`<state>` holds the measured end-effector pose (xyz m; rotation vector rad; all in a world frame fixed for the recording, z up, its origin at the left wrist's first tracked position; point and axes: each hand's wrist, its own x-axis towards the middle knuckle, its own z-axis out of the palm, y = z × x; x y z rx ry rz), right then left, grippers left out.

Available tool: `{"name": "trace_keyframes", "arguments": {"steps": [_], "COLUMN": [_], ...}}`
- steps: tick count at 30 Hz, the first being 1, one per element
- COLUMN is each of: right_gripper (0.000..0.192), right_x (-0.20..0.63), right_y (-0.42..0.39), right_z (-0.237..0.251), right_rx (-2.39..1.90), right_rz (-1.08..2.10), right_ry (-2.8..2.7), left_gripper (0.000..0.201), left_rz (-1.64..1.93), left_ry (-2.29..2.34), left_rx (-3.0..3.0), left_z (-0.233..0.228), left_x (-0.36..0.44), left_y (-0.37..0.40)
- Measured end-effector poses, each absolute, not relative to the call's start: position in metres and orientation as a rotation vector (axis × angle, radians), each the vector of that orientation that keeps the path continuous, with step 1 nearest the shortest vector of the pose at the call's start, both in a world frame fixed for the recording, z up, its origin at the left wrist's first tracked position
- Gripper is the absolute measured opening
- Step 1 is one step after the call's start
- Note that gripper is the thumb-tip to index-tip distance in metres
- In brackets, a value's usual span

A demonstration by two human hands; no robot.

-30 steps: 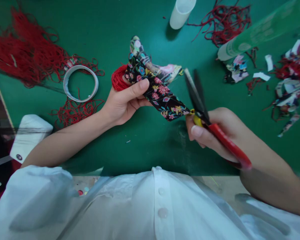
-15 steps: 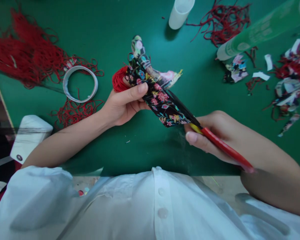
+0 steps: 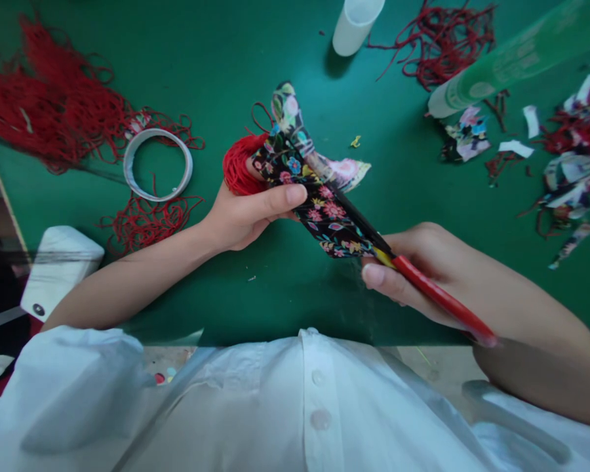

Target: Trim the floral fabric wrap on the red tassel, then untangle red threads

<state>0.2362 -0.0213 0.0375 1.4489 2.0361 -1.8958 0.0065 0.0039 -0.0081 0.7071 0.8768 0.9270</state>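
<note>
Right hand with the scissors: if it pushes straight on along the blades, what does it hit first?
The right hand points its scissors up-left; the blades already lie on the floral fabric, so that comes first, then probably the left hand thumb.

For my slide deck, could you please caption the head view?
Left hand holds floral fabric with a red tassel while right hand closes red-handled scissors on it, over a green table.

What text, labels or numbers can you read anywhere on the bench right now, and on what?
None can be read.
Green tube: pale printing along its side, too blurred to read.
Floral fabric piece in the left hand: pattern only, no text.
Scissors in the right hand: no marking visible.
</note>
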Motion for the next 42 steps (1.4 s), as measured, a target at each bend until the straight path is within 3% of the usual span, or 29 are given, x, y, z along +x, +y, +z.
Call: {"name": "trace_keyframes", "arguments": {"steps": [8, 20, 33, 42], "right_gripper": [0.063, 0.054, 0.057, 0.057], "right_x": [0.231, 0.227, 0.226, 0.227], "right_y": [-0.025, -0.026, -0.029, -0.029], "right_z": [0.04, 0.036, 0.031, 0.029], "right_rx": [1.495, 1.296, 1.344, 1.326], "right_rz": [-1.931, -2.428, -2.277, -2.369], "right_ry": [1.923, 1.547, 1.708, 1.613], "left_gripper": [0.039, 0.031, 0.032, 0.03], "left_rz": [0.88, 0.913, 0.955, 0.952], "left_ry": [0.941, 0.947, 0.962, 0.981], "left_rx": [0.735, 0.657, 0.714, 0.699], "left_z": [-0.01, -0.007, -0.01, -0.01], "left_x": [0.01, 0.009, 0.008, 0.007], "left_y": [-0.001, 0.002, 0.003, 0.004]}}
